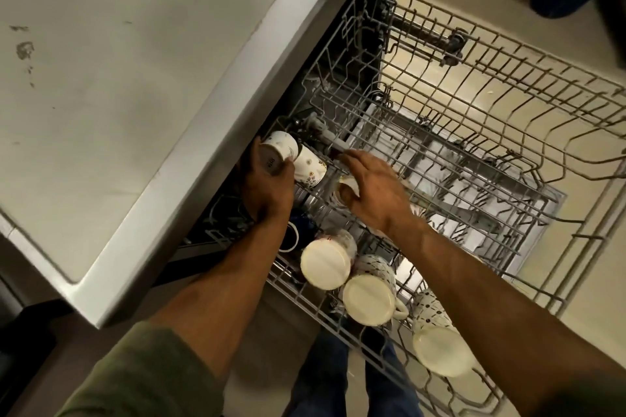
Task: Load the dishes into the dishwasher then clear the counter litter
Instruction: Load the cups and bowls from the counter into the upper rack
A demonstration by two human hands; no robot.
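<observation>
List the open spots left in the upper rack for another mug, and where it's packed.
Free: the far right stretch of the upper rack, bare wire from the back rail to the right rim. Crowded: the near left edge, where upturned mugs sit in a row. Also tight under the counter lip, where the left hand grips a mug beside a floral mug; the right hand holds another.

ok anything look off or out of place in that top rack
Nothing looks broken or spilled. Three cream mugs sit upside down in a row in the upper rack. The left hand holds a white mug tilted on its side, not yet seated. The counter carries a few dark smudges.
</observation>
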